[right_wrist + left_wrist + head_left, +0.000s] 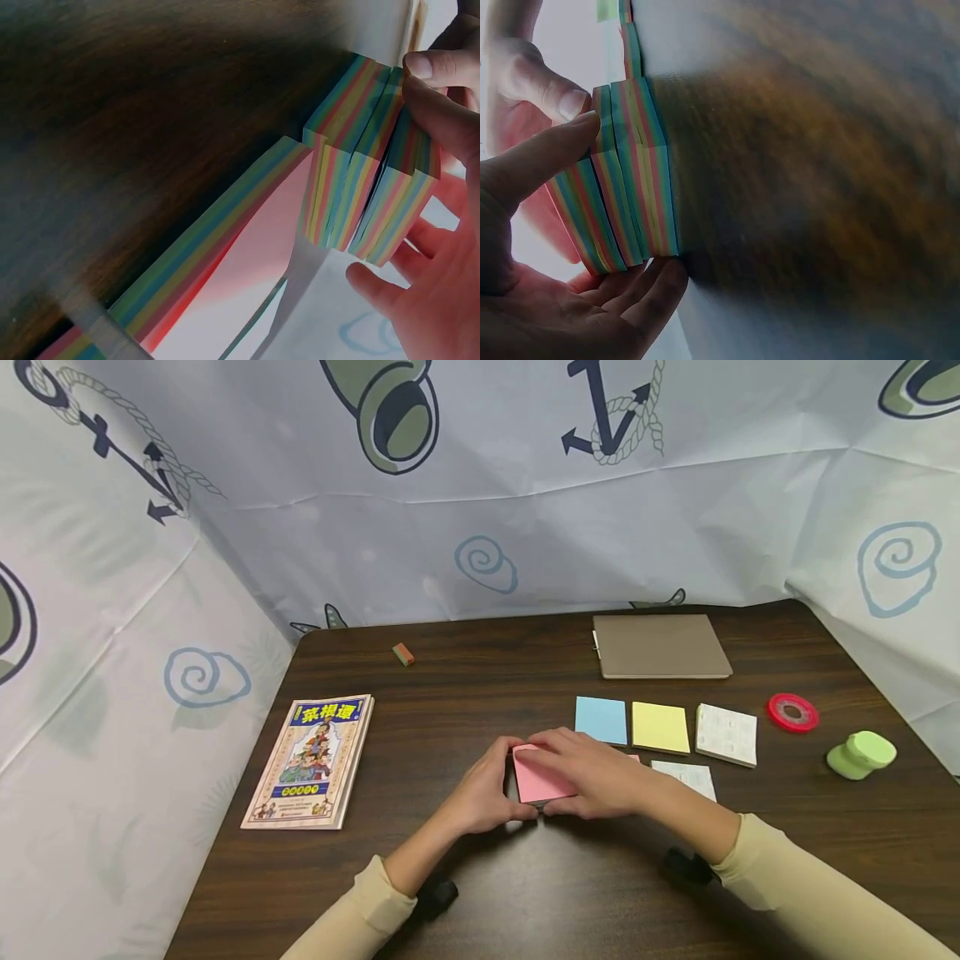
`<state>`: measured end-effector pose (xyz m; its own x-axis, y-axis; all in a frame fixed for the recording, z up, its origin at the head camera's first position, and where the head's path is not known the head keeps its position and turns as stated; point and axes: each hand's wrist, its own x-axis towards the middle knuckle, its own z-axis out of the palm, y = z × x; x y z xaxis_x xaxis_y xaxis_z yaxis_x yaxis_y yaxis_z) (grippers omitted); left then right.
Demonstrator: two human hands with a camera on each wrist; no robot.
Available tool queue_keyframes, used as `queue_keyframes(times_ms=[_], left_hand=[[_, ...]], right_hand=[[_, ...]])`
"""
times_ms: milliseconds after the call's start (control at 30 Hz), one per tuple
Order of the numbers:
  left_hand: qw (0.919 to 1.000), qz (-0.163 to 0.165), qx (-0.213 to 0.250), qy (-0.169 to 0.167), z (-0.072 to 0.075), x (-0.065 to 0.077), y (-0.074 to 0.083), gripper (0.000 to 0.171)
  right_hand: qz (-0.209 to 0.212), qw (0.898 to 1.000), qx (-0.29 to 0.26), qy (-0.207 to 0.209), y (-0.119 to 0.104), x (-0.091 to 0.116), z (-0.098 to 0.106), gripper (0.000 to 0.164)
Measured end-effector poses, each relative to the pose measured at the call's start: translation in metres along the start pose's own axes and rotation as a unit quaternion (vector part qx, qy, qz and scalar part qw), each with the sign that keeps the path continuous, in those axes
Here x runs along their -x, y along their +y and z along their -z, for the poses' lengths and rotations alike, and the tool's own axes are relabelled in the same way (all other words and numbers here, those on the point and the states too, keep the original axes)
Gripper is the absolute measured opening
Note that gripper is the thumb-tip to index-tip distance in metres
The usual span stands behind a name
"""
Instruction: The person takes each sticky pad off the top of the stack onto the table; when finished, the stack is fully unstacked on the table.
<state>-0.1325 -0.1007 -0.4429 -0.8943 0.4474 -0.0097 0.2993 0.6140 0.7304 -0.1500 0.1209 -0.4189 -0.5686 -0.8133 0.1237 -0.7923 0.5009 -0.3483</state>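
Observation:
Near the middle of the table stands a stack of sticky note pads (542,778) with a pink sheet on top. Its striped, multicoloured sides show in the left wrist view, the pads piled one on another. My left hand (483,792) holds the stack from the left, thumb at the near edge and fingers along the side. From the right, my right hand (600,777) grips it with the thumb at the near edge and fingers over the top and far side. Beside the stack, a pink-topped pad (255,225) lies on the table, mostly hidden by my right hand in the head view.
Blue (601,720), yellow (660,727) and white printed (726,735) pads lie behind, with another printed pad (686,777) beside my right wrist. A notebook (663,647), red tape roll (792,713) and light green object (861,755) are right; a book (311,764) and eraser (403,654) left.

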Motion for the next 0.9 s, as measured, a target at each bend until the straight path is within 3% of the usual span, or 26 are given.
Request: queue_keyframes(times_ms=[300,500,733,900], left_hand=[[1.0,0.008,-0.003,-0.004,0.0,0.0,0.001,0.088],[0.9999,0.013,-0.003,-0.006,-0.001,0.0,0.002,0.087],[0.9998,0.014,-0.017,-0.001,-0.004,0.0,0.001,0.087],[0.9997,0.015,-0.021,0.002,-0.004,0.001,0.002,0.087]], right_hand=[[-0.007,1.0,-0.005,0.003,-0.001,0.001,0.005,0.07],[-0.034,0.999,-0.02,0.016,0.0,0.016,0.019,0.072],[-0.095,0.993,-0.027,0.07,0.017,0.07,0.039,0.078],[-0.194,0.977,-0.029,0.082,0.034,0.129,0.046,0.082]])
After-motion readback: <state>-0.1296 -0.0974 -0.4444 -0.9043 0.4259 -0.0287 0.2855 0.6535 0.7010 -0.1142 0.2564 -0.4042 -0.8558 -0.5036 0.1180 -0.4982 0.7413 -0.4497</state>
